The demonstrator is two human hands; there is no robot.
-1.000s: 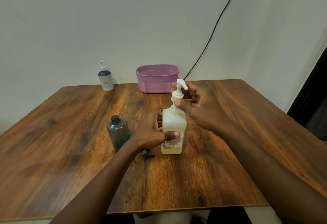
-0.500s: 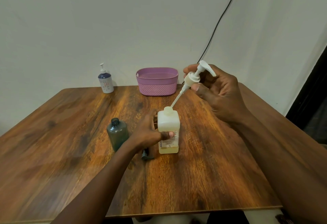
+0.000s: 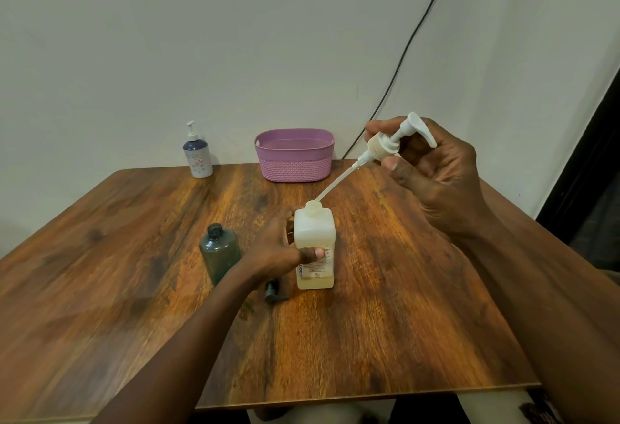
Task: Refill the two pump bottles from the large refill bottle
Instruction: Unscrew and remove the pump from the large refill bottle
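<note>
A square translucent bottle [image 3: 314, 235] with a little yellowish liquid at its bottom stands mid-table, its neck uncovered. My left hand [image 3: 280, 249] grips its side. My right hand [image 3: 432, 175] holds the white pump head [image 3: 396, 140] raised up and to the right; the tip of its dip tube [image 3: 337, 182] is just at the bottle's neck. A dark green bottle [image 3: 219, 252] without a cap stands to the left. Its dark pump [image 3: 273, 291] lies on the table, partly hidden by my left wrist.
A small white and blue pump bottle [image 3: 198, 157] stands at the table's far edge by the wall. A purple basket [image 3: 294, 158] sits to its right. A black cable [image 3: 399, 58] runs down the wall. The wooden table's [image 3: 369, 339] near edge is close to me.
My right hand has lifted the white pump head off the square bottle and drawn it up and to the right, pulling the tube almost out. My left hand kept its grip.
</note>
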